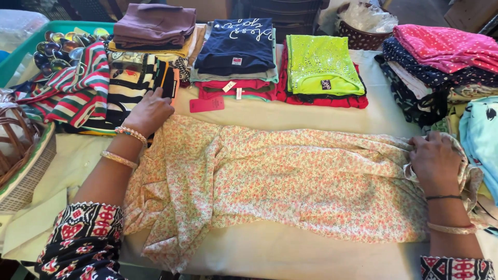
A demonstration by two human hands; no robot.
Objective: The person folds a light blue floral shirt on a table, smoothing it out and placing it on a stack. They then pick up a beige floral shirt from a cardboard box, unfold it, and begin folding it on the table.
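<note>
Head view, left to right: woven wicker basket (15, 150) at the far left edge, green plastic tray (31, 44) of shiny oval pieces behind it, then a red-green-white striped folded cloth (72, 91) and a black-and-cream striped stack (129, 83). Person's left hand (150, 111), bangles on the wrist, lies palm down with fingers loosely curled on the top left corner of the cream floral-print cotton garment (280, 181), close against the black-striped stack. Garment is spread crumpled across the middle of the pale cloth-covered table (290, 116), from hand to hand. Behind it: mauve folded pile (153, 26), navy folded top with white script (236, 46), pink tag (206, 105), neon-green sequinned top (319, 65) on red cloth. Right hand (433, 161) pinches the garment's bunched right end, fingers closed on the fabric. Pink dotted and navy dotted folded stack (441, 57) at far right, light blue cloth (482, 135) just beside the right hand.
</note>
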